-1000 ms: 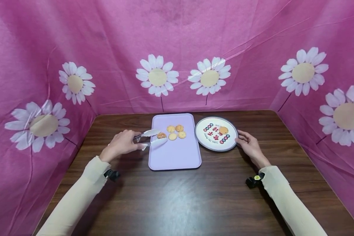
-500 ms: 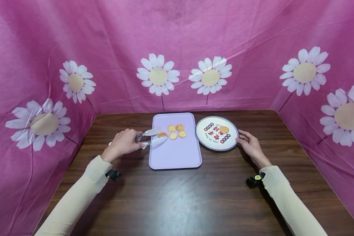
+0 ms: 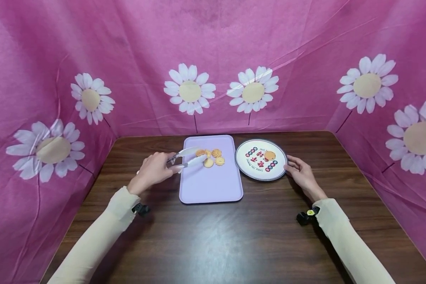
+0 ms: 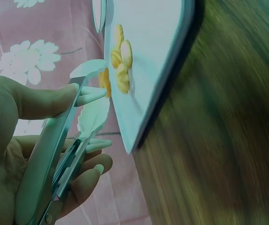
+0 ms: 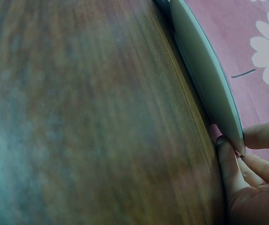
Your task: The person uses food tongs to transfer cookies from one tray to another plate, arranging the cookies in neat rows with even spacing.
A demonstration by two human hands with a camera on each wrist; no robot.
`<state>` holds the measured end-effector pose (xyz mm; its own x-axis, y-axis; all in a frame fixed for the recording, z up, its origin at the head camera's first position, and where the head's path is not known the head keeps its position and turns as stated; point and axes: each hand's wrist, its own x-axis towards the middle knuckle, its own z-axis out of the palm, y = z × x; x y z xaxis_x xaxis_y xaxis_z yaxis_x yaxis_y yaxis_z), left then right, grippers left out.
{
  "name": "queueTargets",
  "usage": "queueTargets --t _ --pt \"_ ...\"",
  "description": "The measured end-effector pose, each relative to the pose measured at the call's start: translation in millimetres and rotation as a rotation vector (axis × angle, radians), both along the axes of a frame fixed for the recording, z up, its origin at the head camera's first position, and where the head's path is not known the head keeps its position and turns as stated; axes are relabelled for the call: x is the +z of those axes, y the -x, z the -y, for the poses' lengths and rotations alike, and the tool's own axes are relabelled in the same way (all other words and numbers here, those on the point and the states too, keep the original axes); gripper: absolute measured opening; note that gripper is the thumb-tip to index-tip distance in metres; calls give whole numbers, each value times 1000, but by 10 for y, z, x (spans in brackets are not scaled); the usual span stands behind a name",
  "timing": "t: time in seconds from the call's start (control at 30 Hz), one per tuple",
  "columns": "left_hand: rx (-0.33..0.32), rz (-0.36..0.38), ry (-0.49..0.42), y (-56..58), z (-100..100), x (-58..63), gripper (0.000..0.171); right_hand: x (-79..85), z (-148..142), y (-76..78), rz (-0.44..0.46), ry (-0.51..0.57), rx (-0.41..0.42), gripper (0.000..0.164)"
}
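My left hand [image 3: 153, 171] grips a pair of tongs [image 4: 45, 164] with white tips, over the left side of a lilac tray [image 3: 211, 189]. Between the tips is a brown cookie [image 4: 105, 82], which looks raised off the tray in the left wrist view. Several other cookies [image 3: 216, 153] lie close together on the tray, one partly hidden behind the held one. To the right stands a white plate [image 3: 250, 165] with a dark rim and red lettering, bearing a round cookie [image 3: 269, 156]. My right hand [image 3: 303, 177] pinches its right rim, fingers above and below.
Tray and plate sit side by side near the back of a dark wooden table [image 3: 213, 244]. A pink cloth [image 3: 138, 47] printed with white daisies surrounds the table at the back and both sides.
My left hand and the tongs have moved slightly right and up, and the brown cookie has come up from the tray's left side with them. My right hand stays at the plate.
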<state>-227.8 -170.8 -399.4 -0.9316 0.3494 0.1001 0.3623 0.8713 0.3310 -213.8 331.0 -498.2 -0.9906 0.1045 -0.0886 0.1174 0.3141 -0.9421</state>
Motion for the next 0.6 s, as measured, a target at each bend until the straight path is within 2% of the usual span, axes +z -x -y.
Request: queueTargets --t 0.2,0.33,0.6 --pt "-12 2 -14 48 -214 16 50 9 -3 1 -5 -16 1 58" --pt "-28 -18 -9 92 -397 25 51 13 -9 -1 -10 -16 -3 58" --pt "-80 -10 0 198 -798 -2 54 -4 -6 -5 -3 -6 -10 57"
